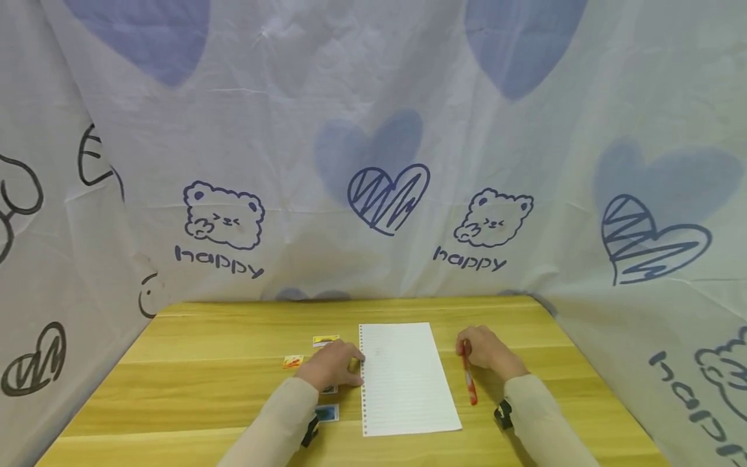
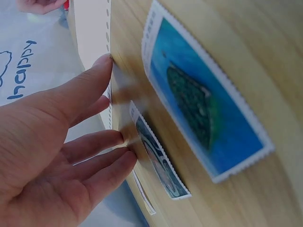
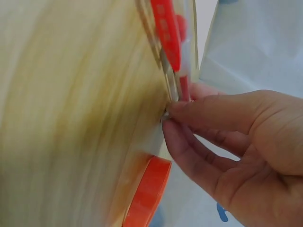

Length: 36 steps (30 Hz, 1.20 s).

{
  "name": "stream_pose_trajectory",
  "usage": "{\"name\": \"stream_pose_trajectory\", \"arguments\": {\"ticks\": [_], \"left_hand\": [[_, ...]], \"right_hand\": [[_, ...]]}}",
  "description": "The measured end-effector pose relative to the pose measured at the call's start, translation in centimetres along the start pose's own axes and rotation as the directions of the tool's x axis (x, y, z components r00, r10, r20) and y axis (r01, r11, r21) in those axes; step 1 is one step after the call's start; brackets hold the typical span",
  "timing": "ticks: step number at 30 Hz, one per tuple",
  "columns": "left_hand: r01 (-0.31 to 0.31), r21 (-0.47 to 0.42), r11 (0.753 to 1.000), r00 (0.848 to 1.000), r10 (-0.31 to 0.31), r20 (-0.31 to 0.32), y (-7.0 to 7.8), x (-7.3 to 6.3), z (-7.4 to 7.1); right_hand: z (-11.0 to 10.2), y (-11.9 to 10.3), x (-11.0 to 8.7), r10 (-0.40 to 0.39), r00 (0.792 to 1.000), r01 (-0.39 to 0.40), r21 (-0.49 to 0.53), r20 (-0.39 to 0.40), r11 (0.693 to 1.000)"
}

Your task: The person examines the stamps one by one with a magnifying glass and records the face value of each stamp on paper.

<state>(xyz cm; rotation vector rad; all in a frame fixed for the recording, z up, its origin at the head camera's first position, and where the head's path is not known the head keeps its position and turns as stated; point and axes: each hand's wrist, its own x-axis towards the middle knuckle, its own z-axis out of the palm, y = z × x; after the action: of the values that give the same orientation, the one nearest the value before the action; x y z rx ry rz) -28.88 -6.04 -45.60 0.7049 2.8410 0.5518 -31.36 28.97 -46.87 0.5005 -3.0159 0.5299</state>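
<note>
Looking at a red pen (image 1: 469,376) pinched by one end in the right hand (image 1: 487,351), with a red-orange object (image 3: 147,191) near those fingers, can't tell what. Resting the left hand (image 1: 331,364), fairly straight-fingered, at the punched edge of a lined loose-leaf sheet (image 1: 408,383), between both hands. Also spotting a blue island stamp (image 2: 196,94) on that hand's wrist side, plus other stamps (image 1: 294,362) beside and beyond.

Heart-patterned cloth (image 1: 286,155) behind wooden table (image 1: 198,376)
</note>
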Motion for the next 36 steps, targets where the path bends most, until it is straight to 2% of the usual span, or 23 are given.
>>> {"name": "stream_pose_trajectory", "arguments": {"ticks": [8,13,21,25,29,36], "left_hand": [[-0.016,-0.038,0.999,1.0,0.016,0.0,-0.1,-0.1,-0.1],[-0.04,-0.04,0.998,0.999,0.04,-0.007,-0.4,-0.1,0.1],[-0.015,-0.038,0.999,1.0,0.015,-0.006,-0.5,0.1,0.2],[-0.003,-0.047,0.999,1.0,0.003,0.003,-0.6,0.2,0.2],[-0.007,-0.056,0.998,1.0,0.007,0.001,-0.6,0.2,0.0],[0.006,-0.064,0.998,1.0,-0.005,0.007,-0.5,0.0,-0.1]], "right_hand": [[-0.5,0.0,-0.6,-0.043,0.999,0.045,0.111,-0.017,0.993],[-0.5,-0.1,-0.5,-0.084,0.995,0.09,0.146,-0.048,0.985],[-1.1,-2.1,0.3,-0.145,0.985,0.16,0.192,-0.091,0.968],[-1.0,-2.9,0.8,-0.13,0.988,0.145,0.203,-0.086,0.968],[-0.7,-3.6,1.5,-0.086,0.993,0.106,0.265,-0.086,0.958],[-0.2,-5.3,2.1,-0.027,0.998,0.046,0.423,-0.052,0.905]]}}
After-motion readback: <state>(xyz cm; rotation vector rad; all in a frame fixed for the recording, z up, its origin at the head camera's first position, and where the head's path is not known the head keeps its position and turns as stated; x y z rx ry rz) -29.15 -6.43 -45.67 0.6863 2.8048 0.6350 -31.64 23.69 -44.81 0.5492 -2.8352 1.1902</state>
